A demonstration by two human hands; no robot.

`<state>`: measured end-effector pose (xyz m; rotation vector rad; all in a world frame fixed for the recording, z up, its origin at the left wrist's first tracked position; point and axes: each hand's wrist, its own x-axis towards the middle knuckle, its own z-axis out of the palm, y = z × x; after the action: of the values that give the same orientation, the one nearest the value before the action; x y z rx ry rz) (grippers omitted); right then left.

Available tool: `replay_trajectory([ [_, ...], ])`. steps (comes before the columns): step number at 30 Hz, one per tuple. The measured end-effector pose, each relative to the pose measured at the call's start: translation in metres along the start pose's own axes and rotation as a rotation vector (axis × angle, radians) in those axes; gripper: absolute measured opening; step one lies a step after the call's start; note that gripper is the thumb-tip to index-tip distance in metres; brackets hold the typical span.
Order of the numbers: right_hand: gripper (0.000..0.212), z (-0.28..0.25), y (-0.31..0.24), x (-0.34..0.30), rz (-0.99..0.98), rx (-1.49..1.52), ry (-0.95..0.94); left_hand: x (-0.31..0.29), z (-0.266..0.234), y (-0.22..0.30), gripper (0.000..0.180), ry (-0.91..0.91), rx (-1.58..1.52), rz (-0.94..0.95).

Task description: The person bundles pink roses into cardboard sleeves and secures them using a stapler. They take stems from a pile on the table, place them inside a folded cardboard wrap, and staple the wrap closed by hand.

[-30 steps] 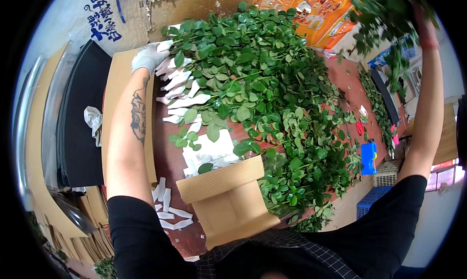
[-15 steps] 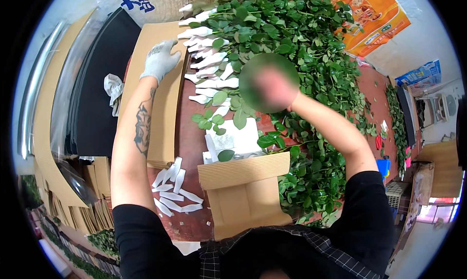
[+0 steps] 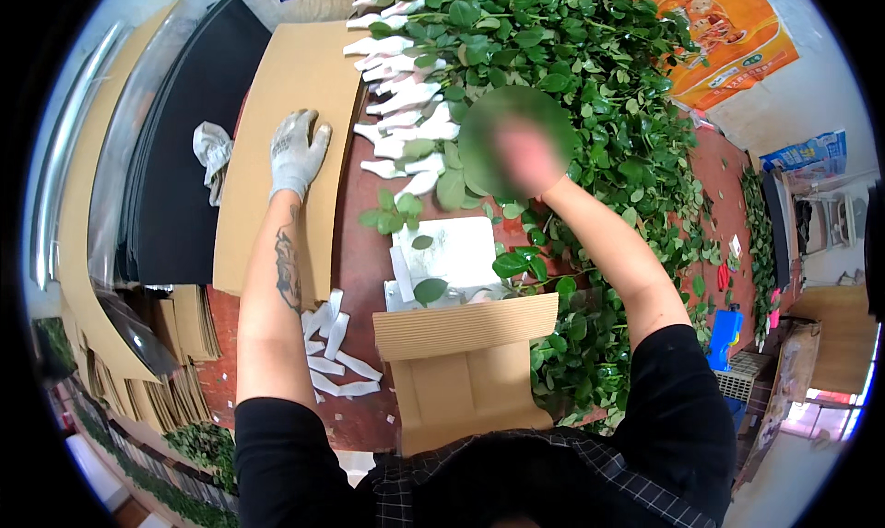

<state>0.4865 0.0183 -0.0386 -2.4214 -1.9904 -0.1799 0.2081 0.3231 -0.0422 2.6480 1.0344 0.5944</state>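
Observation:
My left hand (image 3: 297, 150), in a pale glove, lies on the tall pile of brown cardboard (image 3: 277, 215), fingers stretched out and holding nothing. My right hand (image 3: 524, 150) reaches over the heap of leafy green stems (image 3: 590, 104); a blur covers its fingers and anything in them. Several stem bundles have white-wrapped ends (image 3: 406, 97) pointing left toward the cardboard. Nearer me, a white square plate (image 3: 456, 252) lies on the table with a loose leaf and a white strip at its left edge.
A folded corrugated cardboard piece (image 3: 466, 327) stands close in front of me. Loose white strips (image 3: 336, 353) lie left of it on the red-brown table (image 3: 364, 252). Black sheets (image 3: 194, 141) and a crumpled white glove (image 3: 212, 150) are at left. A blue bottle (image 3: 725, 336) stands at right.
My left hand has drawn back toward me from the cardboard's right edge and now lies flatter on top. The top cardboard has shifted slightly. My right hand stays over the leaves.

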Motion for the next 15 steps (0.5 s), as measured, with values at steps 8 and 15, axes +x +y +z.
replay_trajectory([
  [8,0.048,-0.090,0.027,-0.005,0.116,0.251,0.037,0.002,-0.022,0.003,0.049,-0.047,-0.175,-0.006],
  [15,0.041,-0.195,0.147,-0.023,0.006,-0.135,0.180,0.008,-0.048,0.070,0.047,0.057,-0.965,-0.045],
])
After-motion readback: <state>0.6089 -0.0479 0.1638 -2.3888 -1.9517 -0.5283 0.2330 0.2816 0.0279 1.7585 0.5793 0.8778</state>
